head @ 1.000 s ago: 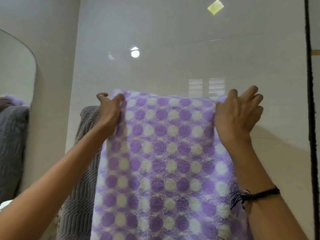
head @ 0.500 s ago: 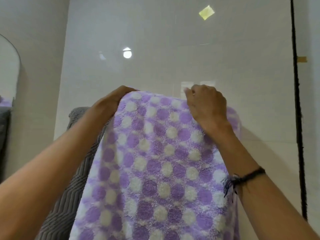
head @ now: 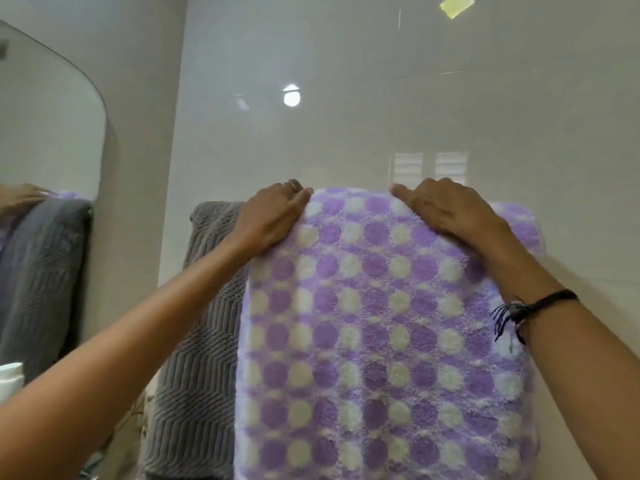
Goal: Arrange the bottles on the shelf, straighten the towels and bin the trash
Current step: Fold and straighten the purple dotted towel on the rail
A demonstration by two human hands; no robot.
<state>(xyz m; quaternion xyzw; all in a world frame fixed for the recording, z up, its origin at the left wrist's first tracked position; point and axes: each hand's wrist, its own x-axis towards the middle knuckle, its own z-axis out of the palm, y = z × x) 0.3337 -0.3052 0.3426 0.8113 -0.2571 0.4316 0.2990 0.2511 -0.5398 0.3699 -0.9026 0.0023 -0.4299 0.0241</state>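
A purple towel with white dots (head: 381,323) hangs in front of the glossy tiled wall, folded over a rail that is hidden beneath it. My left hand (head: 273,220) grips its top left corner, fingers curled over the fold. My right hand (head: 446,213) lies on the top edge right of the middle, fingers bent and pressing the cloth. A grey ribbed towel (head: 201,323) hangs just left of the purple one, partly behind my left forearm.
A mirror (head: 45,133) on the left wall reflects the grey towel and a hand. The corner of the two walls runs down just left of the grey towel. A white object (head: 10,379) shows at the lower left edge.
The purple towel's top fold has settled level at rail height. My right hand slid from the right edge toward the middle and now presses the top; my left hand stays on the left corner.
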